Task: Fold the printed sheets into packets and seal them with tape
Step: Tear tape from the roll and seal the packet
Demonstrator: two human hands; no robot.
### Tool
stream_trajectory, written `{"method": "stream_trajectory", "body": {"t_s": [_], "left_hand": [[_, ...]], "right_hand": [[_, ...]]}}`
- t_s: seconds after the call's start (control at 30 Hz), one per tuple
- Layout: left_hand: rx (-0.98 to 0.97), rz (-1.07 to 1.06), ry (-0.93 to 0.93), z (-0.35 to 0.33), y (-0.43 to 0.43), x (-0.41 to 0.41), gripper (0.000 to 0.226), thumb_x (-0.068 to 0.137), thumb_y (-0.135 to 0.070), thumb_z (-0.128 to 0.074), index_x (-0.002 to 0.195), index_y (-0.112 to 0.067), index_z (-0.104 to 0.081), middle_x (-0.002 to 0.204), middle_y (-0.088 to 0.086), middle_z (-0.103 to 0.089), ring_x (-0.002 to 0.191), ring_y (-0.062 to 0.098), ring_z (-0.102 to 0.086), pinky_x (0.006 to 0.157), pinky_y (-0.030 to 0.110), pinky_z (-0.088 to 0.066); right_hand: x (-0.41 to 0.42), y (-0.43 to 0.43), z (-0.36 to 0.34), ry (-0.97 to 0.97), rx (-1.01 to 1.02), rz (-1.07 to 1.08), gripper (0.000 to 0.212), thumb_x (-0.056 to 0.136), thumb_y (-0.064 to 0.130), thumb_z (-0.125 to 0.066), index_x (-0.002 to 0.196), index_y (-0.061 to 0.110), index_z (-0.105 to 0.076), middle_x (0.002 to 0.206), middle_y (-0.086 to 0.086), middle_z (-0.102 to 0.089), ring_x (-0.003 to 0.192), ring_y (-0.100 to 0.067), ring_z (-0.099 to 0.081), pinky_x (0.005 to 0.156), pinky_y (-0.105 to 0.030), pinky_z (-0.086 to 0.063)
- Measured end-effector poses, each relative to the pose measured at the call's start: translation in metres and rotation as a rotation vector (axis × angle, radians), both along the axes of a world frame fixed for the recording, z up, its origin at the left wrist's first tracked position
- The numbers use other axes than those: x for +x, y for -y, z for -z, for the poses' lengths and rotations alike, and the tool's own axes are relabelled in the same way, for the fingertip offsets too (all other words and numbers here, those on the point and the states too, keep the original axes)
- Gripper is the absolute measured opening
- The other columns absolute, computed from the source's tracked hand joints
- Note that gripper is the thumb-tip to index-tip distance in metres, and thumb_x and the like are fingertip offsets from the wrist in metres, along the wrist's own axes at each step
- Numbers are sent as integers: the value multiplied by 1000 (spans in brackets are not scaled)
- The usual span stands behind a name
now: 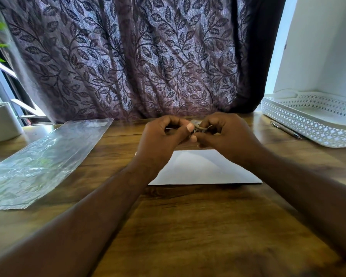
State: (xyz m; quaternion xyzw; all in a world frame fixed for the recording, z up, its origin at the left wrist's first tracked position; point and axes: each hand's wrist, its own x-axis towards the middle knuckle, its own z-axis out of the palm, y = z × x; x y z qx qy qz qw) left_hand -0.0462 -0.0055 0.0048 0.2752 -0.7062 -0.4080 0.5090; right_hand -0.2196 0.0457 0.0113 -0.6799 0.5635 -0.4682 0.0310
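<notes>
A white folded sheet (204, 168) lies flat on the wooden table (188, 226), just in front of me. Above its far edge my left hand (162, 136) and my right hand (226, 134) meet, fingers curled. Between their thumbs and fingertips they pinch a small clear roll of tape (197, 126), mostly hidden by the fingers. Both forearms reach in from the near edge.
A long clear plastic bag (42, 160) lies at the left. A white perforated tray (312, 118) sits at the right with a pen (286, 129) beside it. A white plant pot (2, 122) stands far left. A leaf-patterned curtain (138, 56) hangs behind the table.
</notes>
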Motion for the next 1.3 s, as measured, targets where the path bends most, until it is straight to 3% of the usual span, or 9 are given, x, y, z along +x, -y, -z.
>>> {"method": "stream_trajectory", "body": {"t_s": [0.1,0.3,0.5,0.63,0.73,0.87,0.97,1.13,1.3], "left_hand": [[-109,-114,82,1,4,0,8,86,-12,-77,91,-12,-71,77,-8,-74,72,2,-71,62,14,-54],[-179,-188,157,-2,6,2,4,88,-17,-75,89,-13,-73,78,-4,-74,73,6,-70,62,17,-56],[-80,-123,163,-6,9,5,4,89,-13,-73,91,-9,-73,80,4,-74,65,3,-66,62,17,-55],[26,14,91,-6,11,8,2,91,-6,-69,93,-6,-70,87,17,-75,77,30,-71,77,37,-61],[91,78,31,-4,10,7,8,92,-14,-69,95,-7,-70,90,16,-75,78,24,-69,76,33,-60],[83,89,-7,0,6,3,39,80,-36,-72,104,-5,-71,97,14,-75,89,24,-72,79,37,-61],[-69,-58,26,0,5,1,23,79,-19,-83,96,-8,-72,92,4,-76,86,17,-72,77,35,-61],[-293,-195,111,0,5,5,12,79,-16,-83,87,-15,-73,88,-8,-76,84,4,-71,78,35,-60],[-404,-213,67,-5,-1,5,12,79,-12,-83,88,-10,-76,90,-8,-76,85,1,-72,77,25,-59]], "right_hand": [[2,0,1,-98,-32,62,18,74,34,-83,77,21,-72,77,7,-66,67,-3,-61,56,-7,-38],[0,2,2,22,-15,-9,19,76,25,-86,86,14,-74,80,6,-71,71,0,-65,63,-16,-49],[-9,-1,-5,199,69,-183,16,82,3,-79,96,5,-72,86,-11,-74,76,-17,-72,70,-26,-57],[-12,-2,-7,452,163,-340,15,86,-8,-69,99,-2,-66,101,-27,-70,88,-28,-71,85,-37,-61],[-13,0,-5,564,216,-392,13,89,-7,-65,101,-3,-64,108,-29,-69,96,-36,-72,88,-43,-60],[-14,-1,-4,406,139,-297,14,86,-2,-73,97,-6,-65,96,-24,-72,91,-35,-74,85,-46,-62],[-11,-2,-5,313,98,-264,14,82,-2,-78,93,-2,-69,90,-20,-72,84,-31,-73,82,-44,-63],[-6,-3,-5,208,33,-221,17,76,1,-83,90,1,-72,89,-5,-76,84,-12,-74,74,-24,-59],[-7,-4,-7,170,-114,-239,19,75,0,-84,84,-6,-68,91,-3,-75,88,-13,-74,80,-25,-58]]}}
